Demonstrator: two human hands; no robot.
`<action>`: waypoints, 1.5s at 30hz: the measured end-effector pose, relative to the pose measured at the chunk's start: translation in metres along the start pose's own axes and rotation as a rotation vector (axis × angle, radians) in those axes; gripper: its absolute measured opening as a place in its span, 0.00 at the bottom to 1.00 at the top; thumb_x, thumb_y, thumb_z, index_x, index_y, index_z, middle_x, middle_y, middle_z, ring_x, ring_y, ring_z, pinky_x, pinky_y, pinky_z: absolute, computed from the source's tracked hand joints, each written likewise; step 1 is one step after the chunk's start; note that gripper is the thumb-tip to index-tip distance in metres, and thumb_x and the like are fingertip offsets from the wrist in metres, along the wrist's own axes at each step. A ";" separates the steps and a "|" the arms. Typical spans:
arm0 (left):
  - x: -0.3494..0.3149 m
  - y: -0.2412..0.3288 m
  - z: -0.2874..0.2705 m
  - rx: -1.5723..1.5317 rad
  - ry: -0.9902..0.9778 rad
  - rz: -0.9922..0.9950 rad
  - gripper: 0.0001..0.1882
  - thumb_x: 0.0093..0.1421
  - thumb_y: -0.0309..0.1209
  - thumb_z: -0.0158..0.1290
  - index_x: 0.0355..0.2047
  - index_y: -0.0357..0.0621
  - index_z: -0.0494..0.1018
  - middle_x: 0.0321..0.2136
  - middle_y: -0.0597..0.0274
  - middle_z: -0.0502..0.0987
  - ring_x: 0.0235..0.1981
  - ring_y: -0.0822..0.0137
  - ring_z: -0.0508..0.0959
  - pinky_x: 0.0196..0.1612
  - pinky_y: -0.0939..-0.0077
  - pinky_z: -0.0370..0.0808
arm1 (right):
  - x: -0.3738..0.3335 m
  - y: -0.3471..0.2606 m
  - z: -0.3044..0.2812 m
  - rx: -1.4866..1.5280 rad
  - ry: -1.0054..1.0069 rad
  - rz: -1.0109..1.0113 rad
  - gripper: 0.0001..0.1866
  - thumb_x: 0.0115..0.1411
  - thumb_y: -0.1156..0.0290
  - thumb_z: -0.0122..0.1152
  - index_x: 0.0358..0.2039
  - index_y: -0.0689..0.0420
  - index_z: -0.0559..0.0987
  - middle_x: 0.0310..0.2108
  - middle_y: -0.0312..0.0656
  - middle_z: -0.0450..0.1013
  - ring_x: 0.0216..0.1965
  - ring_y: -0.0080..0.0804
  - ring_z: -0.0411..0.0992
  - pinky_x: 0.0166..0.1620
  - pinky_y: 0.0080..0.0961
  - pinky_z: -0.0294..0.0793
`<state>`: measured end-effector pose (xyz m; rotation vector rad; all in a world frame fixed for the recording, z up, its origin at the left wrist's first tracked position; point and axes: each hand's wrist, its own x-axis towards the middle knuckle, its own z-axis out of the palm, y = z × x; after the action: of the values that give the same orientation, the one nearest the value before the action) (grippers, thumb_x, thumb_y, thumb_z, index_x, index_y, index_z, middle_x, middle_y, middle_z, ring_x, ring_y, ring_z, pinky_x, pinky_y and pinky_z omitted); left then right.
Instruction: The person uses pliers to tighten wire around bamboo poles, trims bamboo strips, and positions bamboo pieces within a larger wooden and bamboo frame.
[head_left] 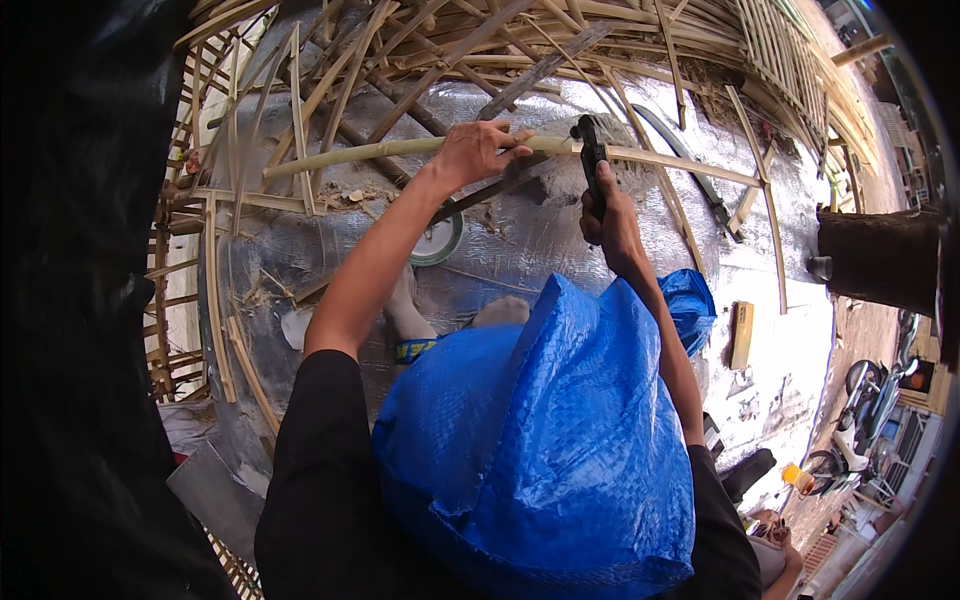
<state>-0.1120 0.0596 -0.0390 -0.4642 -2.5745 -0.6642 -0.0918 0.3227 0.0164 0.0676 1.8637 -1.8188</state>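
A long pale bamboo strip [360, 153] runs crosswise in front of me, rounder and greener at its left and lighter at its right. My left hand [478, 152] is closed on it near the middle, palm down. My right hand [615, 225] grips a black hand tool [592, 160] upright, its upper end against the strip. I cannot make out the tool's exact kind. Blue woven plastic sheeting [540, 440] covers my lap. My feet [405, 312] show beyond it.
Bamboo slats [460, 50] are heaped at the far side, with more sticks at left. A green-rimmed round thing [440, 243] lies by my feet on silvery floor sheeting [500, 230]. To the right are a yellowish block [741, 335], a dark brown post [880, 255] and a motorbike [860, 420].
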 end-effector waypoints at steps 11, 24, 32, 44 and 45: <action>0.003 0.004 -0.005 -0.027 -0.114 -0.044 0.17 0.64 0.51 0.57 0.51 0.68 0.82 0.30 0.62 0.78 0.31 0.56 0.82 0.34 0.62 0.78 | -0.010 -0.005 0.000 -0.034 0.037 -0.296 0.32 0.69 0.33 0.45 0.21 0.49 0.64 0.15 0.25 0.54 0.12 0.17 0.53 0.17 0.20 0.47; -0.002 0.006 -0.005 -0.025 -0.049 0.002 0.19 0.64 0.52 0.56 0.52 0.65 0.81 0.29 0.61 0.78 0.31 0.55 0.82 0.35 0.61 0.78 | -0.007 -0.005 0.011 -0.170 -0.002 -0.013 0.35 0.69 0.32 0.43 0.16 0.48 0.64 0.13 0.28 0.56 0.13 0.18 0.54 0.18 0.23 0.47; 0.000 0.004 -0.004 -0.026 -0.052 0.022 0.18 0.65 0.50 0.55 0.52 0.66 0.81 0.27 0.60 0.76 0.29 0.55 0.81 0.32 0.59 0.78 | 0.011 0.002 -0.009 0.038 0.170 -0.164 0.31 0.69 0.36 0.50 0.19 0.49 0.67 0.13 0.28 0.59 0.12 0.17 0.55 0.16 0.20 0.51; 0.002 0.005 -0.004 -0.013 0.019 0.096 0.15 0.63 0.47 0.59 0.48 0.62 0.83 0.27 0.62 0.79 0.27 0.57 0.82 0.28 0.63 0.78 | 0.063 -0.002 -0.043 -0.552 0.532 -0.156 0.36 0.60 0.36 0.60 0.26 0.64 0.82 0.19 0.43 0.73 0.25 0.34 0.72 0.32 0.35 0.69; 0.003 0.006 -0.004 -0.022 0.011 0.096 0.15 0.63 0.47 0.59 0.48 0.62 0.83 0.27 0.62 0.79 0.27 0.57 0.82 0.28 0.63 0.78 | 0.062 -0.004 -0.046 -0.555 0.515 -0.127 0.36 0.62 0.36 0.59 0.31 0.65 0.82 0.20 0.44 0.74 0.25 0.34 0.73 0.33 0.36 0.70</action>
<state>-0.1103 0.0629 -0.0322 -0.5854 -2.5191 -0.6603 -0.1617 0.3456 -0.0073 0.2388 2.7319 -1.3735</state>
